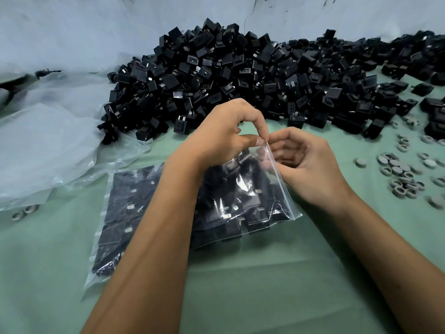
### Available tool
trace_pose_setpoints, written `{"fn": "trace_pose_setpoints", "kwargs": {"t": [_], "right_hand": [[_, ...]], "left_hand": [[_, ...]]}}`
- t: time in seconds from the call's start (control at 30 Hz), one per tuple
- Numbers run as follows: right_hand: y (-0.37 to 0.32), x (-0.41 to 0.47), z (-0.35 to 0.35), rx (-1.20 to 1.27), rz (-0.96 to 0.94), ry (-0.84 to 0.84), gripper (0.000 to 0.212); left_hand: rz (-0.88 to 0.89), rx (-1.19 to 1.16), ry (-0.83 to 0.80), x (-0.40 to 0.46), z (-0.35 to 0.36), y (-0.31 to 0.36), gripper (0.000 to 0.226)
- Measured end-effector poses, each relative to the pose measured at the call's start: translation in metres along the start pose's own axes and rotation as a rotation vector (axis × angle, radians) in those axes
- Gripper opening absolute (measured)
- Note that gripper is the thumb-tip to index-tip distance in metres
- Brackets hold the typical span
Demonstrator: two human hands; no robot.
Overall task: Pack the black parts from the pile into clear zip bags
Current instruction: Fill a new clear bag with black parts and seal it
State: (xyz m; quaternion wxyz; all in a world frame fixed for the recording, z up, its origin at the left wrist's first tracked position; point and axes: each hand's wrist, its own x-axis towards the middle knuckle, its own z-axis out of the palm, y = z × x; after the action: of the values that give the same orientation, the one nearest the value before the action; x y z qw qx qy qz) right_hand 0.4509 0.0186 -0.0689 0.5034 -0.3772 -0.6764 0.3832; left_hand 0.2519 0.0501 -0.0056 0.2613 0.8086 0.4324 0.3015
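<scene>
- The left hand (224, 133) and right hand (305, 165) meet above the green bench (240, 285), each pinching the top corner of a clear zip bag (243, 201) between thumb and fingertips, the other fingers curled.
- The zip bag, loaded with black parts, rests on the bench under the left forearm, its sealing strip running down toward the right wrist.
- A second filled bag (122, 213) lies flat just left of it, partly under the same forearm.
- The pile of black parts (240, 75) spreads along the back of the bench against a pale wall (96, 25), close behind the hands.
- Loose clear plastic sheeting (48, 141) sits at far left.
- Small grey rings and caps (404, 172) are scattered at right.
</scene>
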Motion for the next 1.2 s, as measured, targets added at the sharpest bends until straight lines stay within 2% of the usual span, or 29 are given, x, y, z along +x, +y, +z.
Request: {"fn": "trace_pose_setpoints", "kwargs": {"t": [0.23, 0.4, 0.57, 0.67, 0.73, 0.77, 0.87, 0.93, 1.03, 1.1, 1.2], "right_hand": [[-0.001, 0.001, 0.012, -0.021, 0.053, 0.098, 0.028], [-0.004, -0.001, 0.017, -0.233, 0.08, 0.19, 0.029], [-0.006, -0.001, 0.013, -0.13, 0.174, 0.081, 0.033], [-0.006, 0.002, 0.005, -0.142, 0.221, 0.062, 0.017], [-0.005, 0.004, -0.003, -0.174, 0.253, 0.097, 0.003], [-0.004, 0.005, -0.008, -0.152, 0.293, 0.09, 0.014], [-0.01, 0.003, -0.02, -0.05, 0.436, -0.16, 0.045], [-0.012, 0.0, -0.027, -0.011, 0.436, -0.328, 0.05], [-0.011, 0.0, -0.033, 0.003, 0.432, -0.478, 0.039], [-0.013, 0.0, -0.038, 0.028, 0.469, -0.553, 0.027], [-0.015, -0.001, -0.043, 0.001, 0.488, -0.668, 0.021]], "left_hand": [[0.012, 0.028, 0.005, 0.001, 0.003, 0.003, 0.015], [0.001, 0.043, -0.008, 0.002, 0.008, 0.0, 0.008], [-0.022, 0.076, -0.039, 0.003, 0.01, -0.004, 0.007], [-0.039, 0.089, -0.096, 0.003, 0.013, -0.003, 0.008], [-0.038, 0.14, -0.112, 0.004, 0.014, 0.0, 0.019], [-0.042, 0.16, -0.117, 0.004, 0.014, 0.002, 0.027], [-0.09, 0.168, -0.137, 0.005, 0.013, 0.007, 0.045], [-0.119, 0.171, -0.15, 0.006, 0.015, 0.009, 0.051], [-0.126, 0.157, -0.197, 0.007, 0.021, 0.012, 0.057], [-0.131, 0.081, -0.268, 0.012, 0.025, 0.015, 0.054], [-0.179, 0.04, -0.398, 0.023, 0.029, 0.019, 0.047]]}}
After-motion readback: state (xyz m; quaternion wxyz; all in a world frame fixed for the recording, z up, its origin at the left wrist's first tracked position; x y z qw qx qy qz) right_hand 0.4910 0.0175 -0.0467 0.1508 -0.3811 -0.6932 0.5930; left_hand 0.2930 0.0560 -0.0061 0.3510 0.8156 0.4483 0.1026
